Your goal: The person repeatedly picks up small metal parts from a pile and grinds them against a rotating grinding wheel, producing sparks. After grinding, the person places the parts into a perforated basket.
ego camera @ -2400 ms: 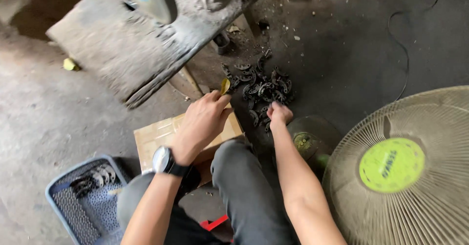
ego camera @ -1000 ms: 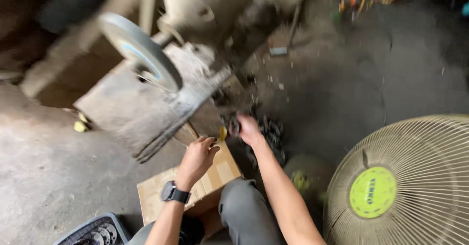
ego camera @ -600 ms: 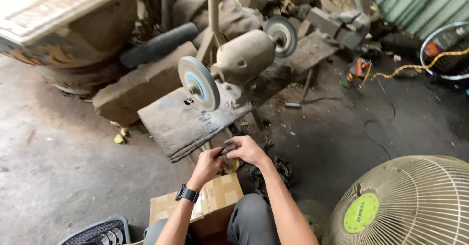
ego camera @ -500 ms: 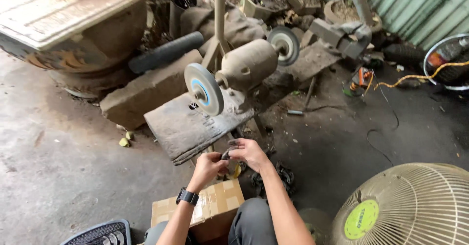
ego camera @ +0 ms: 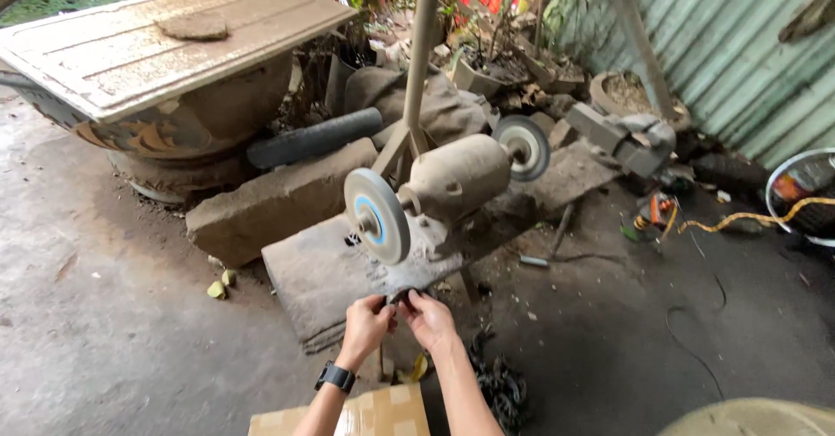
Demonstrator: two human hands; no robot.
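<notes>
Hands meet in the middle of the head view, and I see both of them pinched onto one small dark metal piece (ego camera: 403, 296). My left hand (ego camera: 367, 325) grips its left end with curled fingers, and my right hand (ego camera: 430, 318) closes on its right end, thumb on top. I cannot make out the shape of the piece; most of it is hidden by the fingers. A black wristwatch (ego camera: 336, 377) sits on the left wrist.

Just above and ahead of the hands stands the bench grinder (ego camera: 452, 177), dusty and tan, with its near grinding wheel (ego camera: 377, 215) a little up and left of the piece, apart from it. A second wheel (ego camera: 522, 144) shows at the far end of the motor, well beyond the right hand. The grinder rests on a grey slab (ego camera: 326, 275) that runs out to the left of the left hand.

Below the right forearm lies a heap of dark metal parts (ego camera: 500, 388) on the ground. Under the left forearm is a cardboard box (ego camera: 374, 414). Far ahead and to the left of both hands is a big clay basin (ego camera: 174, 127) covered by a worn board (ego camera: 156, 40).
</notes>
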